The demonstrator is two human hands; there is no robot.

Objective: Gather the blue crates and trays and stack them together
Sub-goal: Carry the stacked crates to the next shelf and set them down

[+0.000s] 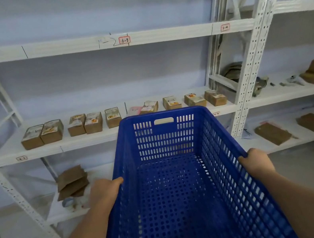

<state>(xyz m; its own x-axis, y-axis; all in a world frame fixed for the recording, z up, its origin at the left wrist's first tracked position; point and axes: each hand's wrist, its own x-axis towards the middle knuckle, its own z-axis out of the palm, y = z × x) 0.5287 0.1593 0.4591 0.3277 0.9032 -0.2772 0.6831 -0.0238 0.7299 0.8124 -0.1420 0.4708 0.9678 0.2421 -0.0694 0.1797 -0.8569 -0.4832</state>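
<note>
Both forearms stretched forward, palms turned inward. Left hand clamped on the long rim at nine o'clock, thumb hooked over the edge, fingers hidden beneath. Right hand gripped the opposite rim at three o'clock, thumb likewise curled over the top. Held between them, dead centre and running out toward twelve o'clock: one blue crate, deep, rectangular, slotted along the walls, peppered with round holes across the floor, a handle cut-out in the far end wall, nothing inside. Carried clear of the white shelving, which stood just beyond its far end. On the middle shelf, from ten o'clock round to one o'clock, counted ten small brown boxes in a row, plus one pinkish packet among them. Two flat brown packets at three o'clock on a lower shelf.
</note>
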